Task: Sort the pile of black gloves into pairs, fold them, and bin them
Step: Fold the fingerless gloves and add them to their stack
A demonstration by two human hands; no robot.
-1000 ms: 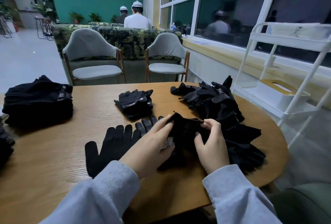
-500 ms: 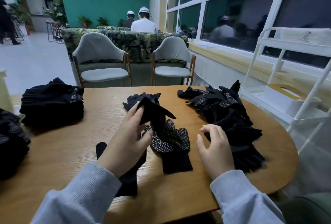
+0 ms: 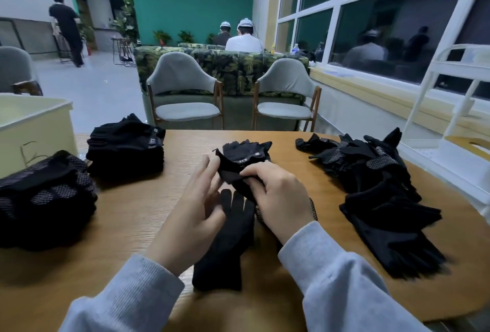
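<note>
We have a black glove (image 3: 233,172) lifted just above the middle of the tabletop (image 3: 138,215), its cuff end bunched between both hands. Our right hand (image 3: 281,196) pinches the fabric with curled fingers; our left hand (image 3: 196,215) has its fingers nearly straight, their tips against the glove's left edge, so that grip reads as spread rather than closed. Directly beneath lies its likely partner, a plain glove (image 3: 225,246) flat on the wood with fingers pointing away from us. Just beyond sits a small folded bundle (image 3: 246,151). To the right sprawls the unsorted pile (image 3: 384,188); at far left are two stacks of folded pairs (image 3: 127,148) (image 3: 45,196), with a pale bin (image 3: 34,124) behind them.

The risk we see is a mismatch: some gloves carry dotted palms and some look plain, and all are black in dim light. A loose left-side hold could also let the fold slip open.
</note>
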